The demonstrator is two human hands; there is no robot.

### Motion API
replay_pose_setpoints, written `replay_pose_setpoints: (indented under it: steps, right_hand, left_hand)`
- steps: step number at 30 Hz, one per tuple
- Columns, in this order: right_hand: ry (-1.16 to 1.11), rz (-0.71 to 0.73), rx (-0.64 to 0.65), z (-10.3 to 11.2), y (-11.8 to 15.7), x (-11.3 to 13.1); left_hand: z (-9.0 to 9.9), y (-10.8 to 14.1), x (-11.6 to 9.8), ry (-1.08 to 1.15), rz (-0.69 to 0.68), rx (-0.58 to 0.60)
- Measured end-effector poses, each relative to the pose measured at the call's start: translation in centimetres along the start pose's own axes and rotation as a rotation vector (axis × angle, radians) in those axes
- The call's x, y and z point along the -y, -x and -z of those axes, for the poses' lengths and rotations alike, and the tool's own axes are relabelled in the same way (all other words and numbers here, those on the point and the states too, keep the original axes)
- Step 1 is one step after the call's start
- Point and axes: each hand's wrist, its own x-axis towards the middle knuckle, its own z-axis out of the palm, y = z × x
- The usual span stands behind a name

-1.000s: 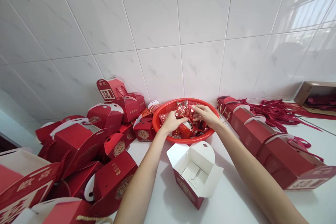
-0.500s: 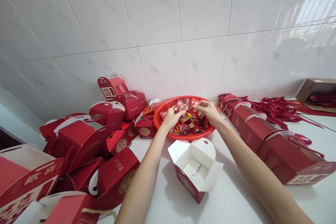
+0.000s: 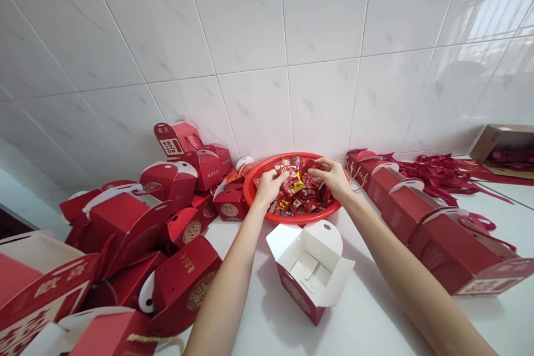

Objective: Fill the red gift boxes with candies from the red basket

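Note:
Wrapped candies (image 3: 307,192), mostly red with some yellow, fill a red plastic basket (image 3: 292,220) against the wall. Over the basket's left side my left hand (image 3: 269,186) is closed on red candy packets, thumb on top. My right hand (image 3: 332,179) reaches in over the right rim, its fingertips pinched on a red candy wrapper; its palm side is partly hidden. Just in front of the basket stands an open gift box (image 3: 301,292), red outside and white inside, flaps spread. Its visible floor shows only folded card tabs.
Red gift boxes (image 3: 125,222) lie piled on the left. A row of closed red boxes (image 3: 411,208) lines the right side. Behind that row are dark red ribbons (image 3: 438,175) and a brown carton (image 3: 500,147). White tiles (image 3: 325,105) rise behind the basket.
Both hands stay over the basket while their fingers shift among the candies. The candies between the hands have been rearranged, and more of the yellow wrapper shows. The open box stays put.

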Motion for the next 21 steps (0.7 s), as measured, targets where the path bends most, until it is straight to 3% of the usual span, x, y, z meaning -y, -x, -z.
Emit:
replay_pose_setpoints:
  steps: [6, 13, 16, 19, 21]
  right_hand:
    - [0.142, 0.07, 0.062, -0.31, 0.22, 0.06]
    - [0.217, 0.092, 0.103, -0.11, 0.16, -0.14]
    - [0.19, 0.081, 0.185, -0.32, 0.48, 0.33]
    - [0.21, 0.096, 0.302, -0.45, 0.68, 0.5]
    - [0.22, 0.114, 0.246, -0.36, 0.55, 0.21]
  left_hand:
    - [0.01, 0.07, 0.14, 0.098, -0.038, 0.122]
    - [0.04, 0.0, 0.66, 0.034, 0.003, 0.056]
    - [-0.21, 0.29, 0.4, 0.006, -0.074, 0.163]
    - [-0.5, 0.51, 0.28, -0.024, -0.068, 0.281]
    - [-0.65, 0.49, 0.36, -0.091, -0.05, 0.306]
